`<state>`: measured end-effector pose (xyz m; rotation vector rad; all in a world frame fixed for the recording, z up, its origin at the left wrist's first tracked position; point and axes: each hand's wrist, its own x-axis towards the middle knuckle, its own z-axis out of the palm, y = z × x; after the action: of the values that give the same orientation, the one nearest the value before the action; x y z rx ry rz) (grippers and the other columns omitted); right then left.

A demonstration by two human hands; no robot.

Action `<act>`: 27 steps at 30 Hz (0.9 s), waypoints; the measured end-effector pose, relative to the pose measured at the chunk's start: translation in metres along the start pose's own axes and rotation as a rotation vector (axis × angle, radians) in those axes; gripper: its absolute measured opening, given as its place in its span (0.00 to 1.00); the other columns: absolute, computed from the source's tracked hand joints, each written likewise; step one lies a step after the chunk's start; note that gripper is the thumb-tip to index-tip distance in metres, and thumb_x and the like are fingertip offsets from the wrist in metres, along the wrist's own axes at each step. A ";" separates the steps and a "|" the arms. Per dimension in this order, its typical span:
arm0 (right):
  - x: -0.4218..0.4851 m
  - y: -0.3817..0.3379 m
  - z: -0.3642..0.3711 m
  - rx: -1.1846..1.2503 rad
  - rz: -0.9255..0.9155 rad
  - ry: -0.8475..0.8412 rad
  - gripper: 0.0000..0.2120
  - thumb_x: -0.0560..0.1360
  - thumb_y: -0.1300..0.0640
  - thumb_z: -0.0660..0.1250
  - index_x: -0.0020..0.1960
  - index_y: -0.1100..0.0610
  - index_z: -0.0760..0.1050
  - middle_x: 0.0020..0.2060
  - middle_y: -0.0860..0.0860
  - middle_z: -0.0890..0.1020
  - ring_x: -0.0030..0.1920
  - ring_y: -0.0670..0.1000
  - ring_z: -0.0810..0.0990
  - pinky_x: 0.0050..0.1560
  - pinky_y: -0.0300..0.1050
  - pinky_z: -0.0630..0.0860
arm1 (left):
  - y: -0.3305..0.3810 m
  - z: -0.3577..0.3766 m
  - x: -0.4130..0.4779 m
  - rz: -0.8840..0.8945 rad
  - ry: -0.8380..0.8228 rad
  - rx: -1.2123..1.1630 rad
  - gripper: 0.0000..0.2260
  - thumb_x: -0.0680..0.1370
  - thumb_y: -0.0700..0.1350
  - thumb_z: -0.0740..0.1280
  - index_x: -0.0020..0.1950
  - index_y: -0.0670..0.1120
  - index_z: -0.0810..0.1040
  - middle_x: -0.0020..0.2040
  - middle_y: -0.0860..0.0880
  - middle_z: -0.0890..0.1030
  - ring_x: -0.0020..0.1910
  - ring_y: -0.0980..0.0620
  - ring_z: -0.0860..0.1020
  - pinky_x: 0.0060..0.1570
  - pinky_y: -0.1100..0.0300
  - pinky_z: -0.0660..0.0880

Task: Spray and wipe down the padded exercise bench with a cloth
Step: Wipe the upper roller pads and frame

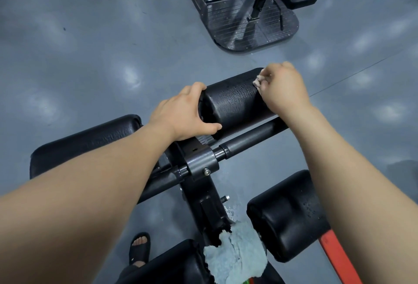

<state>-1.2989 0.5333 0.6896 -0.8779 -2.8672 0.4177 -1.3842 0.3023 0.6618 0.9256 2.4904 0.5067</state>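
Observation:
The black padded bench has several roller pads on a dark metal frame (199,166). My left hand (183,114) grips the left end of the upper roller pad (233,100), fingers over the top and thumb underneath. At that pad's far right end my right hand (283,88) pinches a small whitish cloth wad (257,81) against the surface. A pale blue cloth (237,256) lies bunched on the frame between the two lower pads. No spray bottle is in view.
A flat black pad (90,141) sits at left under my forearm and a lower roller pad (287,213) at right. Another machine with a ribbed footplate (248,26) stands on the grey floor ahead. A red bar (337,256) and my sandalled foot (140,247) are near the bottom.

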 end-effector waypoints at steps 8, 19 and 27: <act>-0.034 -0.052 0.013 0.086 -0.223 -0.134 0.11 0.76 0.63 0.62 0.54 0.55 0.80 0.52 0.51 0.78 0.57 0.57 0.75 0.57 0.49 0.75 | 0.002 0.001 0.000 0.001 0.037 0.012 0.36 0.70 0.70 0.67 0.73 0.58 0.60 0.72 0.54 0.70 0.62 0.45 0.76 0.57 0.49 0.71; 0.004 0.016 -0.004 0.096 0.113 -0.013 0.09 0.78 0.64 0.63 0.52 0.56 0.80 0.52 0.54 0.78 0.47 0.50 0.73 0.49 0.31 0.63 | 0.002 0.001 -0.001 0.001 0.015 0.022 0.40 0.69 0.71 0.69 0.75 0.57 0.60 0.73 0.56 0.66 0.63 0.45 0.76 0.59 0.48 0.72; -0.038 -0.058 0.015 0.152 -0.275 -0.140 0.09 0.75 0.63 0.65 0.51 0.53 0.82 0.47 0.49 0.78 0.52 0.53 0.78 0.56 0.47 0.75 | 0.003 0.002 -0.001 -0.007 0.018 0.024 0.40 0.68 0.71 0.70 0.73 0.58 0.60 0.71 0.54 0.71 0.61 0.45 0.77 0.54 0.50 0.70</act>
<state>-1.3012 0.4628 0.6908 -0.4375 -2.9723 0.6768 -1.3808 0.3036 0.6622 0.9251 2.5203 0.4864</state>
